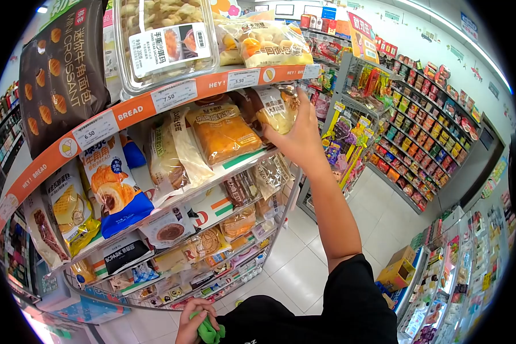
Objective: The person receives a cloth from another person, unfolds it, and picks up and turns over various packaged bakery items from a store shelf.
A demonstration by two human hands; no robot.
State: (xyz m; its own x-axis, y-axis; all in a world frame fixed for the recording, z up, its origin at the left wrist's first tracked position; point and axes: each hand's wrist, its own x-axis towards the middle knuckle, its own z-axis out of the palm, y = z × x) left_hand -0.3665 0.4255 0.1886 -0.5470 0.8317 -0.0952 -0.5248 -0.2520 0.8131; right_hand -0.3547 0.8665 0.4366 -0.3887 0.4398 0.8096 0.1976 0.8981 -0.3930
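Observation:
My right hand point(296, 135) reaches to the right end of the second shelf. Its thumb and fingers grip a packaged bread point(276, 108) with a brown and clear wrapper, which sits under the orange shelf strip. Just left of that lies an orange-yellow bread packet point(225, 133), followed by a clear-wrapped bread point(172, 152). Low in front of my body, my left hand point(196, 322) is closed round a bunched green cloth point(211, 331).
The curved bread rack point(178, 94) carries several tiers of packets, with a clear plastic tub point(165, 43) and a brown croissant bag point(60, 74) on top. A grey snack rack point(350, 114) stands to the right, over the tiled floor point(304, 246). A yellow carton point(397, 270) is at lower right.

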